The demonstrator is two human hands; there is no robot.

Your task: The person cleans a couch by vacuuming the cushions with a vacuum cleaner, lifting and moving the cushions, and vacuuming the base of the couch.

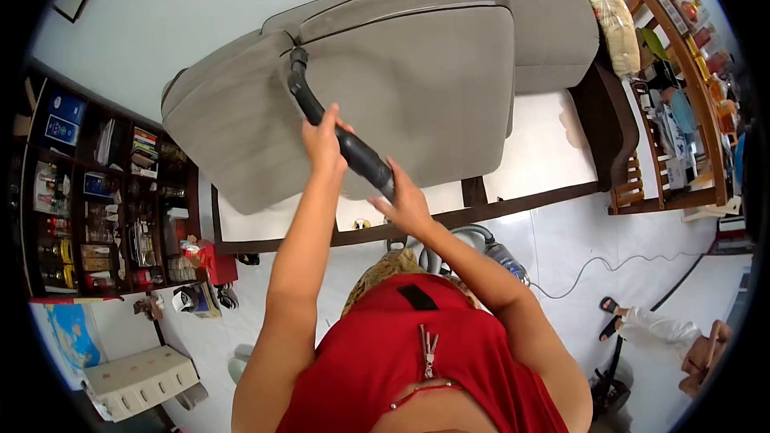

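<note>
My left hand (324,143) is wrapped round the upper part of a black vacuum cleaner wand (362,157). My right hand (407,204) grips the wand's lower end, closer to my body. At its far end, the wand's narrow bent tip (298,56) touches the seam between two grey sofa cushions (409,96). The cushions lean back over a light sofa base (545,144) with a dark wooden frame. Behind my right forearm, the vacuum cleaner (505,261) stands on the floor, partly hidden, with its grey hose (473,231) curving beside it.
A dark shelf unit (120,192) full of books and bottles stands at left. A wooden rack (682,72) with assorted items is at right. A power cord (593,265) crosses the tiled floor. Another person's sandalled foot (613,306) and hand (706,357) show at lower right.
</note>
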